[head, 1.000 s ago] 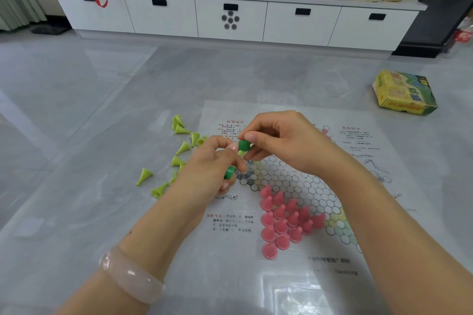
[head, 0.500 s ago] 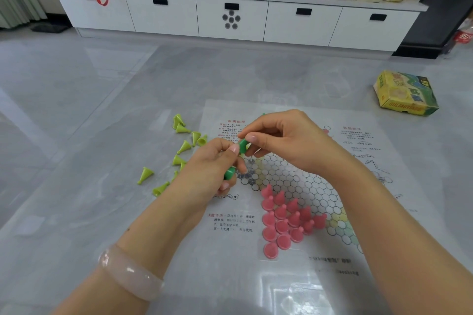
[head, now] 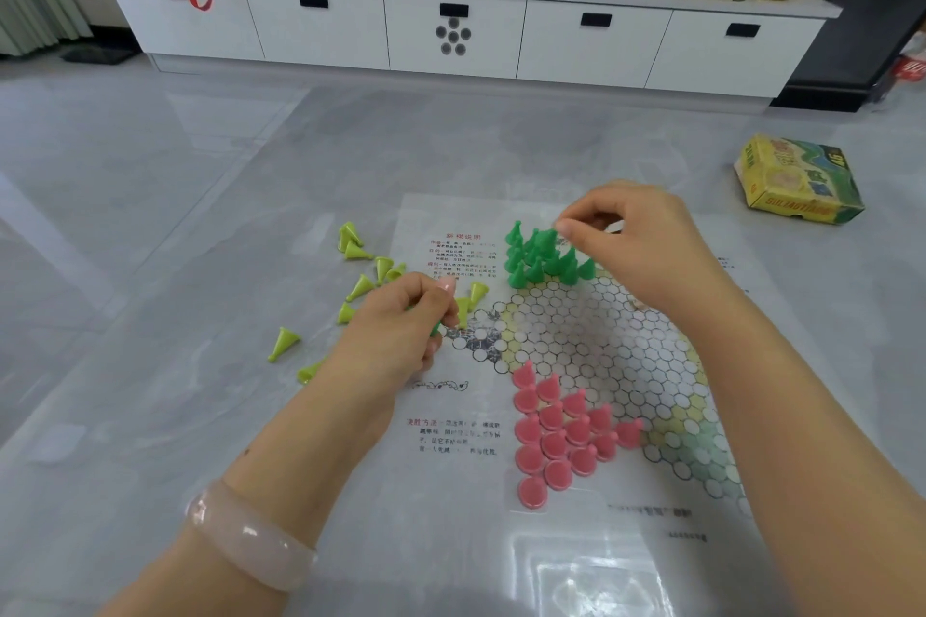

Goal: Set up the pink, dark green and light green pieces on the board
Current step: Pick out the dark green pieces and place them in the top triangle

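The game board (head: 591, 341), a clear sheet with a hexagon grid, lies on the floor. Several pink pieces (head: 561, 431) stand in its near corner. Several dark green pieces (head: 541, 258) stand in its far-left corner. My right hand (head: 636, 241) pinches the top of one dark green piece at the far edge of that group. My left hand (head: 401, 326) is curled round a dark green piece (head: 435, 328), left of the board's grid. Several light green pieces (head: 361, 286) lie scattered on the floor to the left.
A yellow and green game box (head: 796, 180) lies on the floor at the right. A long white cabinet (head: 451, 25) with bags, bottles and cans on top runs along the back wall. Grey floor tiles surround the board.
My right hand has moved away from my left hand to the far-left corner of the board with a dark green piece. My left hand has stayed nearly in place.
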`<move>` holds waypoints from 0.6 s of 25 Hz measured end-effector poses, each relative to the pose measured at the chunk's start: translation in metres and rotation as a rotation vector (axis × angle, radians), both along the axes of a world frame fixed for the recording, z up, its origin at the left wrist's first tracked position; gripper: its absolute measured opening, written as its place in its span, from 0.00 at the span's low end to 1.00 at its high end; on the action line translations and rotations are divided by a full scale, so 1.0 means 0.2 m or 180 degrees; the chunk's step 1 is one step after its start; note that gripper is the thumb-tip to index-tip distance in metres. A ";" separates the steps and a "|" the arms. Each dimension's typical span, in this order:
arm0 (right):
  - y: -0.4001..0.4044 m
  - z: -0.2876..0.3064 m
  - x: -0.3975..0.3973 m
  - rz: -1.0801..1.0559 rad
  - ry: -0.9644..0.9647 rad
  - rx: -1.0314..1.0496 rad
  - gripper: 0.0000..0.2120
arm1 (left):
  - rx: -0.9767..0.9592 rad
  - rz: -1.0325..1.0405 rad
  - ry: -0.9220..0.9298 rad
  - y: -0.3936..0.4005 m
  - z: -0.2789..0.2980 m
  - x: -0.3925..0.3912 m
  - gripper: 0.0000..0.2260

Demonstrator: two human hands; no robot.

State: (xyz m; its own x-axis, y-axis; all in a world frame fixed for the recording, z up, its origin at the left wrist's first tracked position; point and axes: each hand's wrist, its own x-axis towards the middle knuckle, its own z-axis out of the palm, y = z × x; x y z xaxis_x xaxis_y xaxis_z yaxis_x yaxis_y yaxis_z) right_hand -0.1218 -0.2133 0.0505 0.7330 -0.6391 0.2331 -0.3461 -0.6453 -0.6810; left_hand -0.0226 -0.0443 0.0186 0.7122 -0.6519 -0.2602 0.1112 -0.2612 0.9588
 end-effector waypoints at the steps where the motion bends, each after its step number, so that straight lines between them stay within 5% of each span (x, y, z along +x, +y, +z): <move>1: -0.03 -0.01 -0.01 -0.0178 0.0059 -0.0121 0.03 | 0.0025 -0.0011 -0.0004 0.00 -0.01 0.01 0.12; 8: -0.09 -0.12 0.01 -0.0270 0.0607 -0.0415 0.04 | -0.0181 0.0177 0.0300 -0.02 -0.02 0.02 0.11; 15: -0.10 -0.17 0.04 -0.0156 0.0927 -0.0539 0.05 | -0.0001 -0.0015 -0.0051 -0.01 -0.03 0.02 0.12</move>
State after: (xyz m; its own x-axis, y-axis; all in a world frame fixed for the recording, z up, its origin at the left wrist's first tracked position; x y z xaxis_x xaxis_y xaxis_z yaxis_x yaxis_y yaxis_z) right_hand -0.1142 -0.2337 0.0167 0.7537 -0.6453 0.1243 -0.5438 -0.7186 -0.4334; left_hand -0.0183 -0.0463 0.0136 0.7133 -0.6554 -0.2485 0.0945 -0.2614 0.9606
